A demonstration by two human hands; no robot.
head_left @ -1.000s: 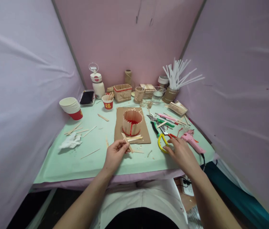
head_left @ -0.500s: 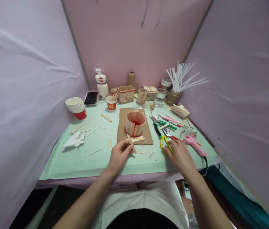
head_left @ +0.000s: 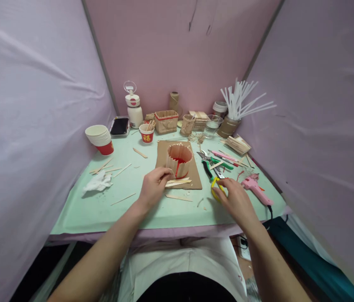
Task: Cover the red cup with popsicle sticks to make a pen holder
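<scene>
Left hand [head_left: 153,187] by red-floored container [head_left: 182,168], right hand [head_left: 238,199] touching scissors [head_left: 215,181], grips unclear, sticks [head_left: 151,125] in cup [head_left: 147,137]

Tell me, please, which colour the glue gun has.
The glue gun is pink, clearest in the head view.

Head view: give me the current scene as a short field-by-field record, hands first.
Left hand: fingertips by the round stick container; grip unclear
Right hand: fingers at the yellow handle loop; grip unclear
Centre: container, red inside, standing on cardboard
In front of container: loose wooden sticks
Right side: pink glue gun
Back: white bottle, rectangular basket, twine spool
</scene>
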